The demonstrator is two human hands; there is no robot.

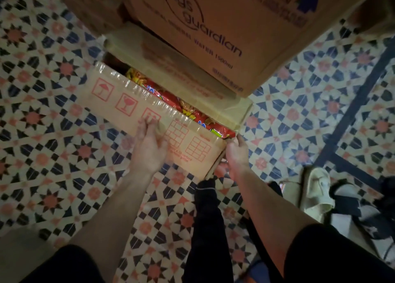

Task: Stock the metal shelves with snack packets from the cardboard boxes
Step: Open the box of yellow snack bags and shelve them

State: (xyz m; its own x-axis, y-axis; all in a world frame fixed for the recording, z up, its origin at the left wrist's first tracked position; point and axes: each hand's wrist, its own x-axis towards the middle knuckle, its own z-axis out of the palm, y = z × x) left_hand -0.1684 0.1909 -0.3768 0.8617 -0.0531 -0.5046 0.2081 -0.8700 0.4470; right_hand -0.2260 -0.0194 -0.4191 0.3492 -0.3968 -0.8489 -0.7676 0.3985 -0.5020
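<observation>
A cardboard box [119,103] with red handling symbols stands on the patterned floor, its near flap folded out toward me. Through the gap show red and yellow snack packets [171,96], packed tight. My left hand [149,146] lies flat on the near flap, fingers fairly straight and a little blurred. My right hand [236,152] grips the right corner edge of that flap, fingers curled round the cardboard. The far part of the opening is hidden under another box. No metal shelves are in view.
A large brown box printed "guardian" [224,26] sits on the far half of the open box. More cartons [85,2] stand at the top left. A pale sandal [316,188] and dark straps lie on the tiled floor [53,154] at the right.
</observation>
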